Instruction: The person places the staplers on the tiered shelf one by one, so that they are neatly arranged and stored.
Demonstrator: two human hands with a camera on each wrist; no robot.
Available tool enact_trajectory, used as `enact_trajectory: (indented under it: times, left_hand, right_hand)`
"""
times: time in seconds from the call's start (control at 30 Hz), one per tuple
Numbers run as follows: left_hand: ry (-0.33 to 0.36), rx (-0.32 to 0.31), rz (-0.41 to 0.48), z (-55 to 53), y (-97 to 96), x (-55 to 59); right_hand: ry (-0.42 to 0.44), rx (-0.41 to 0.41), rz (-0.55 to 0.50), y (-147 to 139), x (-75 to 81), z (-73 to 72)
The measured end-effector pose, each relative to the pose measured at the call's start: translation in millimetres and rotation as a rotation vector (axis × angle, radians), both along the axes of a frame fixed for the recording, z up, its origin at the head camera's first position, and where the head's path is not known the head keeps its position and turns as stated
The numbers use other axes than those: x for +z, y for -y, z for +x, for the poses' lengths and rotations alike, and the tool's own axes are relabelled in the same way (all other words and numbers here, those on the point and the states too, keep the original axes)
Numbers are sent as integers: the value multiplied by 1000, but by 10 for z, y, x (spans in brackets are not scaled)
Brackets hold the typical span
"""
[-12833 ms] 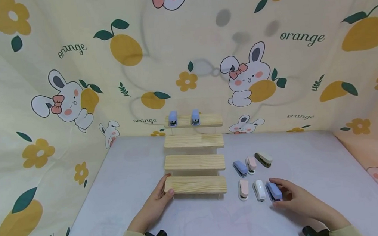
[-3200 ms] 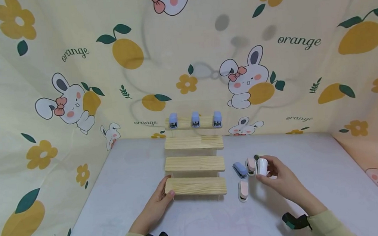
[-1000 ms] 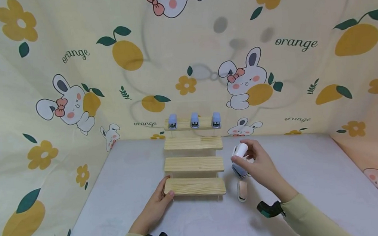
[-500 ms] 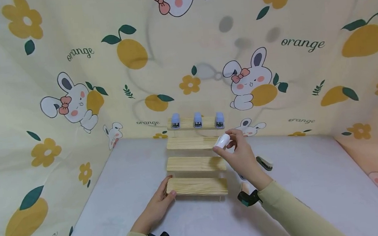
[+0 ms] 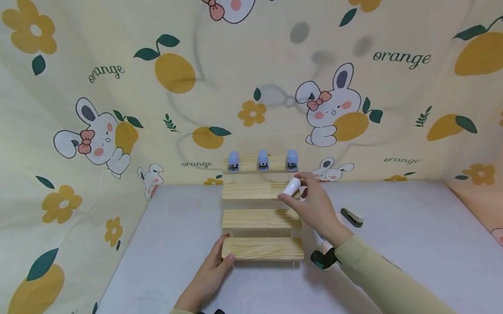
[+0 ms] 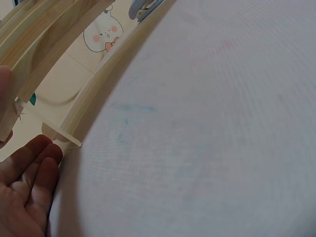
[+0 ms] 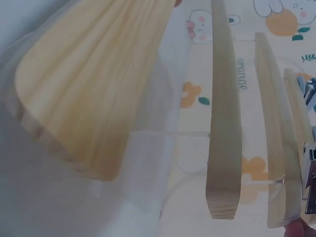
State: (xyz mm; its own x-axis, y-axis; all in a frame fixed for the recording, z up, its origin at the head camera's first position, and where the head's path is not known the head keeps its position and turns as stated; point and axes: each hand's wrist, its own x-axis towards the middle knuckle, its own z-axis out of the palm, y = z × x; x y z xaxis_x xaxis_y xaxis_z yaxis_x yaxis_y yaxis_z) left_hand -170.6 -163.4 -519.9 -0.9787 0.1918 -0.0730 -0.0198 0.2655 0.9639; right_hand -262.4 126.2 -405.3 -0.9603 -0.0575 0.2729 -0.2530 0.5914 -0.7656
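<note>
In the head view a four-tier wooden display rack (image 5: 263, 248) stands mid-table. My left hand (image 5: 207, 274) holds the left end of its lowest board, the thumb on the front and the other fingers behind. A white mini stapler (image 5: 292, 187) is pinched, tilted, between the thumb and fingers of my right hand (image 5: 316, 210), at the right end of the second board from the top. Three blue staplers (image 5: 263, 160) stand spaced along the top board. In the right wrist view a fingertip (image 7: 296, 228) shows near a board's end; the white stapler cannot be made out there.
A dark green and grey stapler (image 5: 352, 217) lies on the table (image 5: 397, 234) to the right. Beneath the right wrist, a pink stapler (image 5: 325, 246) is mostly hidden. A patterned cloth backdrop (image 5: 211, 105) rises behind the rack.
A third blue stapler now stands on the top board. My right hand has lifted the white stapler and carried it left to the second board. The left hand stays on the rack.
</note>
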Motion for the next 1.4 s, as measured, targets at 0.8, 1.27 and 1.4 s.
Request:
enact_trajectory:
  times: [0.8,1.27,1.4]
  left_hand:
    - [-21,1,-26,6,-7,-2]
    - [-22,3,6,4,-27,6]
    - [-14,5,-1,0,-23,-3]
  right_hand:
    - [49,185,97,-165,123,-13]
    - [3,154,91,-222,86,-13]
    - [-33,93,88,-193,70,2]
